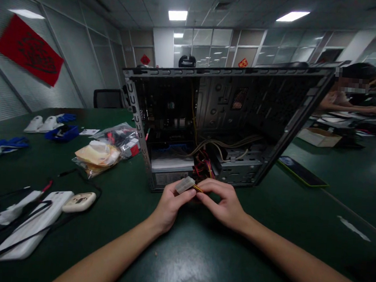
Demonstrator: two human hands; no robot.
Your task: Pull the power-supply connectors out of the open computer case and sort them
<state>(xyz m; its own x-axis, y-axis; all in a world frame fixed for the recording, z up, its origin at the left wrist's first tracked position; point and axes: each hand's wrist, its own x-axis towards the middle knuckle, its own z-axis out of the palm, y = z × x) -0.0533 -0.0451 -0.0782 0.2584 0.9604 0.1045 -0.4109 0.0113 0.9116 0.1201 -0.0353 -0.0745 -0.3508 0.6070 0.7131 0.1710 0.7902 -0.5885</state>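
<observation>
1. Plenty of bare green table around both forearms; open computer case standing right behind the hands, plastic bags off left.
2. Wires from the white connector running back into the case, mostly lost in the dark tangle there.
3. Left hand pinching the connector just in front of the case; right hand curled, fingertips closed on its wires.

Two hands share one connector; one open computer case beyond; three plastic bags to their left.
</observation>
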